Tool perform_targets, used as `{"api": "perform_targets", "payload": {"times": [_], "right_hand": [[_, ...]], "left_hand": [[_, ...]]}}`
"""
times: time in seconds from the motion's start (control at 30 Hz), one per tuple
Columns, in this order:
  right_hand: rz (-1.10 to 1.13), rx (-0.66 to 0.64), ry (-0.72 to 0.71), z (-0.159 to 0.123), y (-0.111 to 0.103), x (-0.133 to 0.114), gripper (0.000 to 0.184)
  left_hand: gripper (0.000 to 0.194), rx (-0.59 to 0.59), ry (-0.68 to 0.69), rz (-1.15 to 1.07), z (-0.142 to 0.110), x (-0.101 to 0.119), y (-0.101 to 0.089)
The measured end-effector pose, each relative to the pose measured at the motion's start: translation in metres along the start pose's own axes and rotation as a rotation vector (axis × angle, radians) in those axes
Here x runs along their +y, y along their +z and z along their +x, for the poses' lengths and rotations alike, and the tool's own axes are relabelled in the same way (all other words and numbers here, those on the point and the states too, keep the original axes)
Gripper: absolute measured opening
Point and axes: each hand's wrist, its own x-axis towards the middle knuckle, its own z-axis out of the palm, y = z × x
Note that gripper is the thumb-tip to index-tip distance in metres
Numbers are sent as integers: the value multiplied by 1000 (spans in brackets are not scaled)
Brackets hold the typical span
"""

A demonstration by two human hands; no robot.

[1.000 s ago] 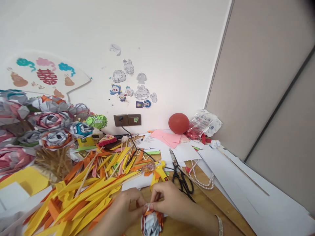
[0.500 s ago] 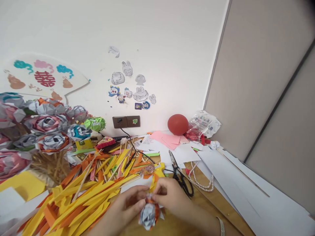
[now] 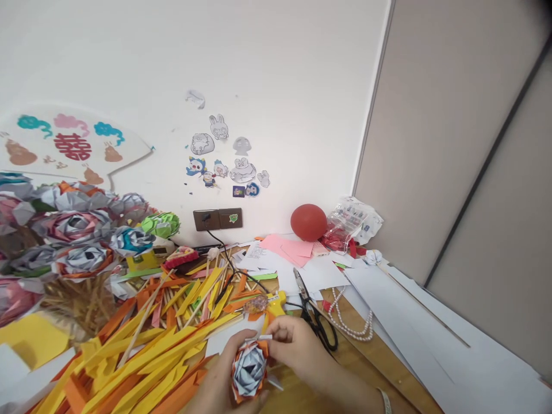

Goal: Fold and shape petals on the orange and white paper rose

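Note:
A folded paper flower point(image 3: 249, 371), grey-white in the middle with orange outer petals, faces up near the bottom edge. My left hand point(image 3: 224, 368) is wrapped round its left side. With thumb and fingers pinched, my right hand point(image 3: 297, 345) grips a small white paper piece at the flower's upper right edge; whether that piece belongs to the flower I cannot tell. Just beyond my hands lies a yellow glue gun point(image 3: 276, 302). Black-handled scissors point(image 3: 317, 322) rest open to the right of it.
Yellow and orange folded paper strips point(image 3: 150, 356) cover the left side. Finished paper flowers point(image 3: 81, 259) stand bunched at far left. A red balloon point(image 3: 309, 222), a bead string point(image 3: 353, 330) and white sheets point(image 3: 414, 333) lie right. A black cord point(image 3: 233, 261) runs from the wall socket point(image 3: 218, 219).
The paper flower has turned more face-up toward me and shifted slightly left. My left hand has closed round its side, and the white piece now shows at my right fingertips.

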Motion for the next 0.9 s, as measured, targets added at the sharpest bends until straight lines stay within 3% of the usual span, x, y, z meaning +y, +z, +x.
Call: {"api": "perform_targets", "payload": {"times": [0.17,0.3,0.4,0.7,0.8,0.9], "right_hand": [[-149,-79,64,2,-7,0,19],[-339,52,-49,-3,0,2,6],[-431,145,-99,-7,6,4,13],[-310,120,-225,-17,13,-8,16],[-330,95,-284,-20,15,-1,26],[-214,59,-280,-21,13,9,41]], "left_hand": [[36,-21,97,75,0,2,4],[35,-35,99,124,-2,-1,5],[35,-29,91,138,-2,-4,5],[41,53,66,200,-1,-16,-4],[39,106,63,171,0,-13,-5],[33,144,46,105,0,-8,-4]]}}
